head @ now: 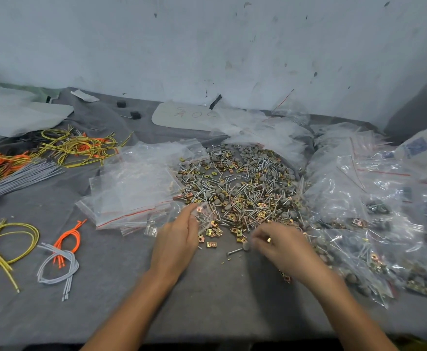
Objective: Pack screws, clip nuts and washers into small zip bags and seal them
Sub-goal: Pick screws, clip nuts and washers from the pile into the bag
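Head view: the right hand [280,244] has its grip pinched on a brass clip nut [268,239], just beside a loose screw [234,252]. The left hand [179,239] grips a part-filled small zip bag [203,216] at the near-left edge of the hardware pile [242,183]. Filling looks under way; the next move calls for carrying the nut left into the bag's mouth. Both forearms reach low over the worktop [121,287], palms down.

Pile [237,188]: screws [234,252], gold clip nuts [210,244], grey washers [246,247], centre; empty zip bags [131,188] left, filled bags [354,224] right.
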`<state>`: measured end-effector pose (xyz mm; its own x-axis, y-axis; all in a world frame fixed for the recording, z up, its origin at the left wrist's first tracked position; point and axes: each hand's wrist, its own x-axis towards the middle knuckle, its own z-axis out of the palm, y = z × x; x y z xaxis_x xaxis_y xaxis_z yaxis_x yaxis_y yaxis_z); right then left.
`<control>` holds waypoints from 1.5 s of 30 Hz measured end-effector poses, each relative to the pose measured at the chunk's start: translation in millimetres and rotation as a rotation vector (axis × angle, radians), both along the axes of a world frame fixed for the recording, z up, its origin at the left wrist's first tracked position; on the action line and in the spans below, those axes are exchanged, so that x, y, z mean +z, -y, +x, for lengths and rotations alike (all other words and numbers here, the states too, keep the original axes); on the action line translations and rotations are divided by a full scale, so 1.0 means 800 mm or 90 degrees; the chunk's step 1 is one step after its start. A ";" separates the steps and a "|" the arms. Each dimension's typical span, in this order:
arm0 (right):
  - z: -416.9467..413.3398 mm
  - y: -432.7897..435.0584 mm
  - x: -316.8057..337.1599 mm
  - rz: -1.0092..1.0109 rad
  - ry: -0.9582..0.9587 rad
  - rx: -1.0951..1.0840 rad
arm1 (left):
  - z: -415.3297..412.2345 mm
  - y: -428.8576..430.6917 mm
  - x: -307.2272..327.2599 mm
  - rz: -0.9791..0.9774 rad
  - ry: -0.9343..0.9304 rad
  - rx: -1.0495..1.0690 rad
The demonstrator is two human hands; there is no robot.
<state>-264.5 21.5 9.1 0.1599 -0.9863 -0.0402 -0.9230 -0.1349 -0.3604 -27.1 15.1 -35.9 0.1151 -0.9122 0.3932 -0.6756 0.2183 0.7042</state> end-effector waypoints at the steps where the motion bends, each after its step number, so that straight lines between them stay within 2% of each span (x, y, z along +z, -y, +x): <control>1: 0.004 -0.003 -0.004 0.006 -0.023 0.010 | 0.000 -0.001 0.001 0.001 0.002 0.000; 4: 0.015 -0.010 -0.015 -0.012 -0.055 0.014 | 0.000 -0.002 0.003 0.005 0.003 -0.006; 7: 0.021 -0.010 -0.013 -0.021 -0.032 -0.008 | -0.001 -0.002 0.004 0.005 0.003 -0.006; 13: 0.063 -0.001 0.007 -0.101 0.240 0.022 | -0.003 -0.004 0.001 -0.025 0.028 -0.008; 16: 0.098 0.012 0.009 -0.122 0.286 0.039 | -0.002 0.000 0.001 -0.018 0.012 0.019; 21: 0.123 0.029 0.000 -0.108 0.233 0.050 | 0.004 0.001 0.015 -0.010 -0.012 0.026; 25: 0.132 0.028 -0.003 -0.069 0.291 0.083 | 0.008 -0.007 0.034 -0.079 -0.026 0.046; 29: 0.137 0.023 -0.003 -0.014 0.386 0.144 | 0.004 -0.019 0.040 -0.156 0.046 0.045; 31: 0.130 0.024 -0.005 -0.026 0.403 0.133 | 0.003 -0.020 0.032 -0.138 0.055 0.059; 36: 0.085 0.042 -0.001 -0.038 0.473 0.033 | -0.009 -0.021 0.004 -0.037 -0.012 0.058; 38: 0.066 0.060 0.004 -0.055 0.403 -0.008 | -0.014 -0.023 -0.004 -0.015 -0.037 0.051; 42: 0.058 0.106 0.009 -0.041 0.138 -0.010 | -0.014 -0.027 -0.009 0.003 -0.015 0.010; 45: 0.071 0.133 0.005 -0.019 0.106 0.015 | -0.013 -0.030 -0.007 0.005 -0.015 -0.008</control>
